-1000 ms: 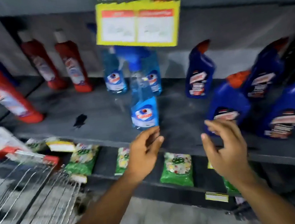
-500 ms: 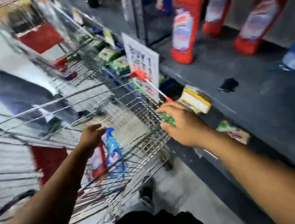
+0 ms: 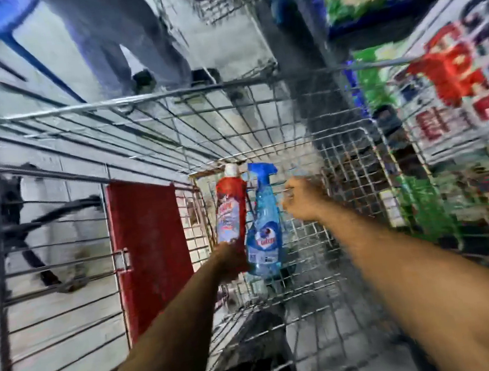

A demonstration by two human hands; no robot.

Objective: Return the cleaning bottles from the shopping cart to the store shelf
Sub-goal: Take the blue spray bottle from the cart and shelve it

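I look down into the wire shopping cart (image 3: pixel 164 96). A red bottle (image 3: pixel 230 208) with a white cap and a blue spray bottle (image 3: pixel 265 229) are side by side deep inside it. My left hand (image 3: pixel 231 264) is closed around the base of the red bottle. My right hand (image 3: pixel 305 199) has curled fingers just right of the spray bottle's neck, at its edge. Blur hides whether it grips the bottle.
A red flap panel (image 3: pixel 149 249) hangs on the cart's left side. Another person's legs (image 3: pixel 114 41) stand beyond the cart's far end. Green packets (image 3: pixel 379 85) and a printed sign (image 3: pixel 454 76) lie to the right, on the shelf side.
The view swung from the shelf down into the cart. Both hands went into the basket. My left hand took hold of the red bottle, and my right hand left the cart rim.
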